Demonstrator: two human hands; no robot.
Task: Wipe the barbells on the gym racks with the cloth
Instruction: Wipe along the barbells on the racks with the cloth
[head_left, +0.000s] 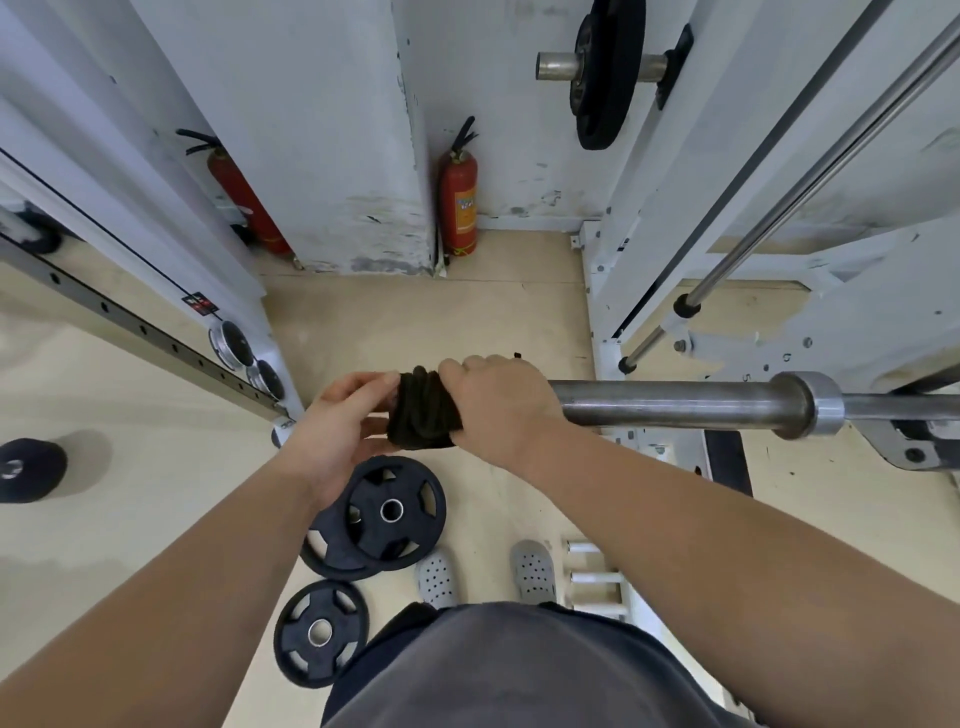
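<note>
Black cloth (421, 415) bunched over barbell sleeve (665, 402) tip. Grip: right hand (498, 405) clamps it round the steel, left hand (337, 415) pinches the loose end. Risk: cloth slides off the tip and drops onto the weight plates (395, 512) below.

Black cloth (422, 410), grey steel barbell (675, 402), red extinguisher (460, 205).

A bunched dark cloth (422, 413) wrapped the left end of the grey steel barbell (675, 402); black rubber plates (410, 538) lay below it.
</note>
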